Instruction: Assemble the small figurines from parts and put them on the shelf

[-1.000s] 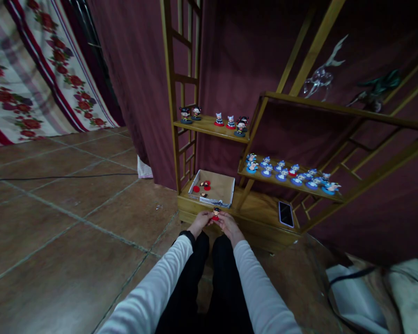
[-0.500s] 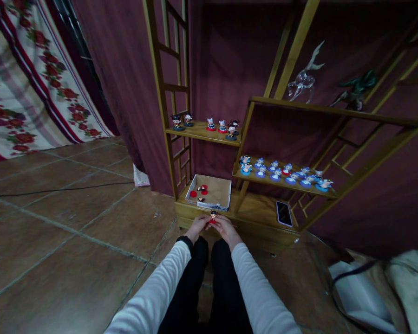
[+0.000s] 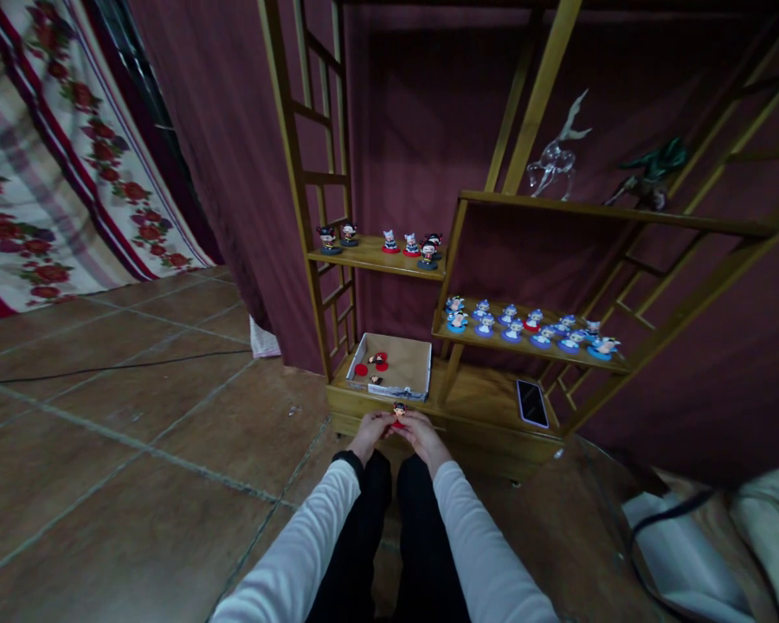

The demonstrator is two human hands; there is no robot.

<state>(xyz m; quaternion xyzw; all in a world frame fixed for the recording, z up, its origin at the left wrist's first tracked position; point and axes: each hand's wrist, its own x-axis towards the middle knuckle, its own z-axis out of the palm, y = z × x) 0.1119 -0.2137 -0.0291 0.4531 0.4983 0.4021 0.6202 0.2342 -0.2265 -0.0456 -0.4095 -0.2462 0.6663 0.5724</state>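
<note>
My left hand (image 3: 371,430) and my right hand (image 3: 421,431) meet in front of my knees, both pinched on one small figurine (image 3: 399,412) with a dark head and a red base. Just beyond it, an open cardboard box (image 3: 408,362) on the bottom board of the wooden shelf unit (image 3: 486,400) holds a few red bases and small parts. A row of blue-based figurines (image 3: 525,325) fills the middle right shelf. A few figurines (image 3: 389,242) with red or dark bases stand on the upper left shelf.
A phone (image 3: 532,402) lies flat on the bottom board, right of the box. A glass deer (image 3: 555,156) and a dark green ornament (image 3: 655,169) sit on the top shelf. A cable (image 3: 104,370) crosses the tiled floor at left. Cloth and a white bag (image 3: 681,554) lie at right.
My hands stay together on the figurine. The view has pulled back and tilted up a little, so the shelf looks smaller and sits lower in the picture.
</note>
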